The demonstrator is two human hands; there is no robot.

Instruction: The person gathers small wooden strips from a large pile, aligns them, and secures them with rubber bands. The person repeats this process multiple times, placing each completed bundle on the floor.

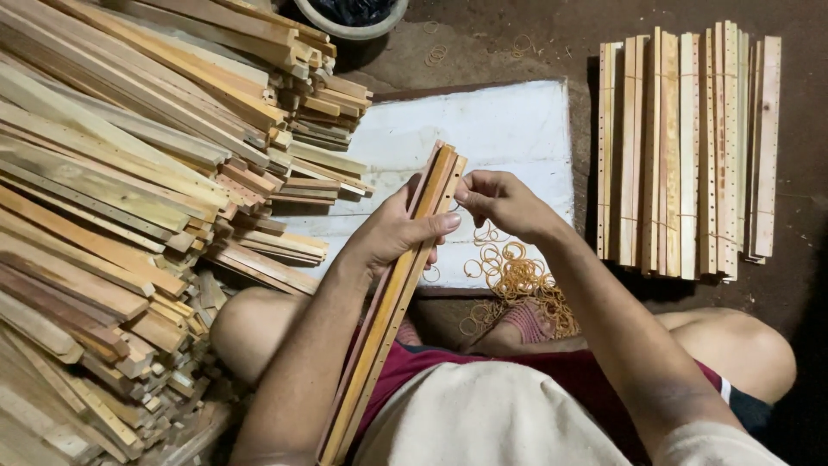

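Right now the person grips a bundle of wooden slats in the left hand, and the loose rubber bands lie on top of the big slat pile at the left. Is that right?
Not quite. The left hand does grip the bundle of wooden slats, but the head view shows the loose rubber bands lying on the ground by the white sheet, not on the big slat pile.

A slim bundle of wooden slats (397, 293) — orange-brown, long and flat, stacked edge to edge — slants from the lap up toward the white board, upper end near the fingertips.

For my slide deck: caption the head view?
Left hand grips wooden slats; right hand at their top end.
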